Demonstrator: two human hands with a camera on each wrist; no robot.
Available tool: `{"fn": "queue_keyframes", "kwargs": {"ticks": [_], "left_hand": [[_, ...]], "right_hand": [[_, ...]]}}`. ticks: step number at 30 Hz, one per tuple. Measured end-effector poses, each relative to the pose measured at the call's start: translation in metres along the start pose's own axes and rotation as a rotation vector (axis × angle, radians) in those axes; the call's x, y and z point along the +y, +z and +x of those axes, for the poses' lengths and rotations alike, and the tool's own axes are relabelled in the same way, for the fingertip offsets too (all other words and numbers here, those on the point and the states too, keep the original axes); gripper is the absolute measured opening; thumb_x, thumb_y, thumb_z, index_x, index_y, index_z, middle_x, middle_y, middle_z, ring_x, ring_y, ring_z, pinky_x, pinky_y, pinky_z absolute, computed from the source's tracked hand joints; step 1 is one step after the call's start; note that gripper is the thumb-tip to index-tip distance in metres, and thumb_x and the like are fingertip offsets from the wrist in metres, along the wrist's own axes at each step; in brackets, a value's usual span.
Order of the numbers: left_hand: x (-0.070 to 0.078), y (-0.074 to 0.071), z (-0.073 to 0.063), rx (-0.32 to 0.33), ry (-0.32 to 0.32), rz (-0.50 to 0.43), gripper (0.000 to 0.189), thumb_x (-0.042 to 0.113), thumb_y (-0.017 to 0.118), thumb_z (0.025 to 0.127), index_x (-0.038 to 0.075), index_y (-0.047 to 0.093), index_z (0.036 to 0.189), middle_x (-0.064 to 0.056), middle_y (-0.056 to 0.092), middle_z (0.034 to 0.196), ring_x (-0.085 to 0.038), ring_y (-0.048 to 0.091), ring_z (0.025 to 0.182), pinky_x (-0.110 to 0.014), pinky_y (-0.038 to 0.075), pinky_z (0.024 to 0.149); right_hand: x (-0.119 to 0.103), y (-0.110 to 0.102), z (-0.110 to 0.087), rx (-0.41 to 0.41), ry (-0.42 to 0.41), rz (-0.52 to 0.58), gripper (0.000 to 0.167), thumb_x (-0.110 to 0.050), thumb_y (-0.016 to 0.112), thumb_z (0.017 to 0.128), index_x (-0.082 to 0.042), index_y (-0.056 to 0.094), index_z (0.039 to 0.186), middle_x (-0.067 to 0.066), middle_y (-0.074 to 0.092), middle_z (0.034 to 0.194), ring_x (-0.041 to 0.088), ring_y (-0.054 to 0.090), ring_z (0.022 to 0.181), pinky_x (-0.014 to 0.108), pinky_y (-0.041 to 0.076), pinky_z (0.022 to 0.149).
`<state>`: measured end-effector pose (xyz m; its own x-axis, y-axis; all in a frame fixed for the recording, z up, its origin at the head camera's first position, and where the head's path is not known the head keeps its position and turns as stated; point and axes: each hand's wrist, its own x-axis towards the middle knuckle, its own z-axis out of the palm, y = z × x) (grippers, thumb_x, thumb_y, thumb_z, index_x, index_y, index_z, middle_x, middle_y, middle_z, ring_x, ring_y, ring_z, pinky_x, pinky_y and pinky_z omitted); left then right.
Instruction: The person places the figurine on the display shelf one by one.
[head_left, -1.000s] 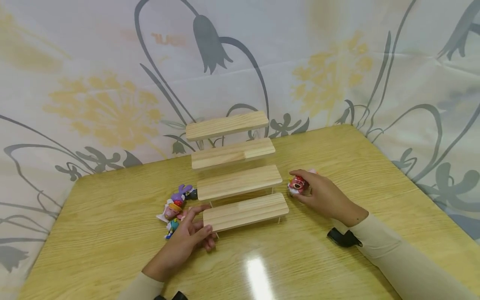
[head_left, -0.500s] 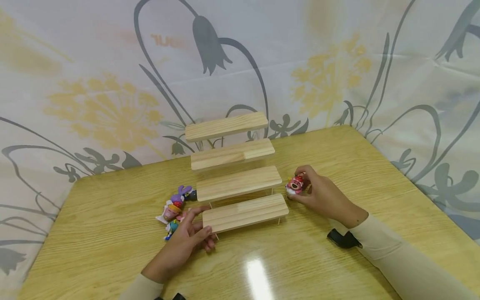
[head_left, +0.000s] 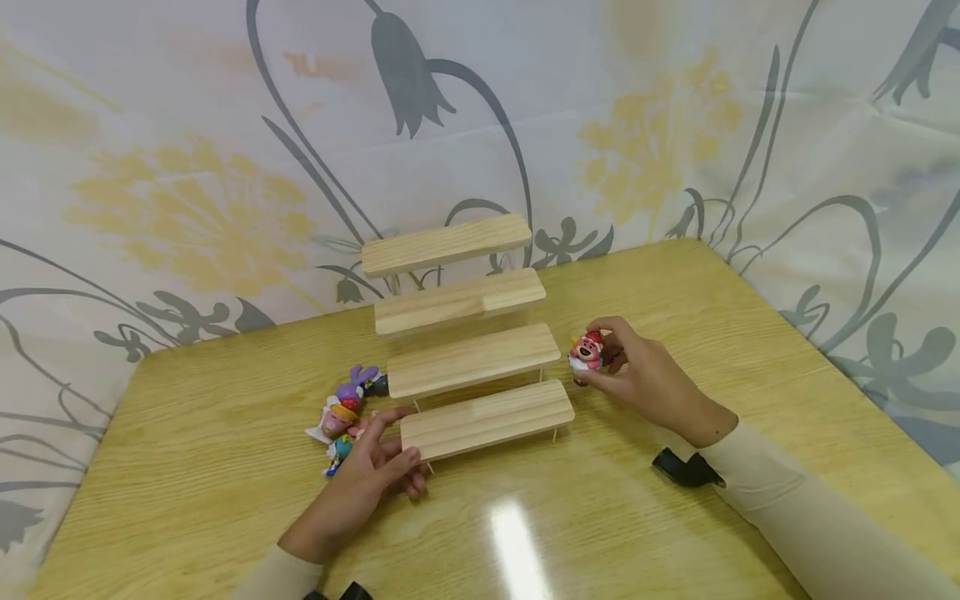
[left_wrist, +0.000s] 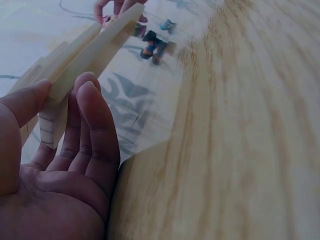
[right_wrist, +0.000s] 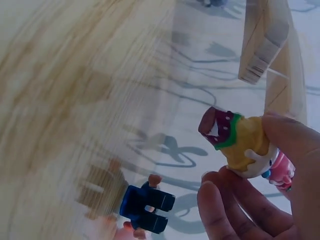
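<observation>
In the head view my right hand [head_left: 648, 375] pinches a small pink bear figurine [head_left: 586, 353] with a red cap, beside the right end of a four-step wooden display stand [head_left: 472, 362]. The right wrist view shows the figurine's yellow and purple back [right_wrist: 240, 137] between thumb and fingers. My left hand [head_left: 367, 475] grips the left end of the stand's lowest step, thumb on the board's edge and fingers curled below, as the left wrist view also shows on the board [left_wrist: 95, 57]. Several colourful figurines [head_left: 341, 417] lie just left of the stand, partly behind that hand.
A figurine with blue legs [right_wrist: 147, 205] is on the table in the right wrist view, hidden behind my right hand in the head view. The wood-grain table [head_left: 202, 508] meets a flower-patterned cloth [head_left: 480, 108] at the back and sides.
My right hand has lifted the bear figurine slightly and moved it left towards the stand, turning it more upright. The left hand keeps its grip on the lowest step. The head view has shifted slightly.
</observation>
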<state>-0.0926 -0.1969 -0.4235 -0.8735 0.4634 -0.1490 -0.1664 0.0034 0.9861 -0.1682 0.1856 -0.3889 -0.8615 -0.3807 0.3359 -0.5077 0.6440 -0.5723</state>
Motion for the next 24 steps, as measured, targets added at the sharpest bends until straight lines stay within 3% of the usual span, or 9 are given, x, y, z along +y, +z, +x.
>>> {"fn": "queue_keyframes", "kwargs": {"ticks": [6,14,24], "left_hand": [[-0.004,-0.002,-0.001,0.0,0.016,-0.01,0.061,0.015,0.052,0.105,0.006,0.015,0.153,-0.007,0.064,0.098,-0.011,0.067,0.078,-0.027,0.059,0.073],[-0.002,-0.001,-0.002,-0.008,0.046,-0.012,0.061,0.013,0.052,0.105,0.003,0.015,0.152,-0.007,0.063,0.098,-0.01,0.067,0.079,-0.026,0.059,0.073],[0.0,-0.001,0.0,-0.017,0.048,0.001,0.062,0.013,0.051,0.105,0.002,0.014,0.153,-0.008,0.063,0.1,-0.01,0.066,0.079,-0.027,0.059,0.075]], "right_hand": [[-0.001,0.0,0.0,0.058,-0.049,-0.022,0.062,-0.01,0.08,0.085,-0.005,0.047,0.138,0.004,0.067,0.095,0.011,0.064,0.079,0.03,0.058,0.07],[-0.007,-0.002,-0.001,0.139,-0.075,-0.023,0.069,-0.003,0.079,0.084,-0.003,0.044,0.144,0.009,0.067,0.102,0.015,0.067,0.081,0.037,0.06,0.072],[-0.019,-0.005,0.002,0.22,-0.16,0.065,0.075,0.003,0.08,0.08,-0.006,0.045,0.145,0.006,0.069,0.1,0.005,0.064,0.082,0.02,0.056,0.074]]}}
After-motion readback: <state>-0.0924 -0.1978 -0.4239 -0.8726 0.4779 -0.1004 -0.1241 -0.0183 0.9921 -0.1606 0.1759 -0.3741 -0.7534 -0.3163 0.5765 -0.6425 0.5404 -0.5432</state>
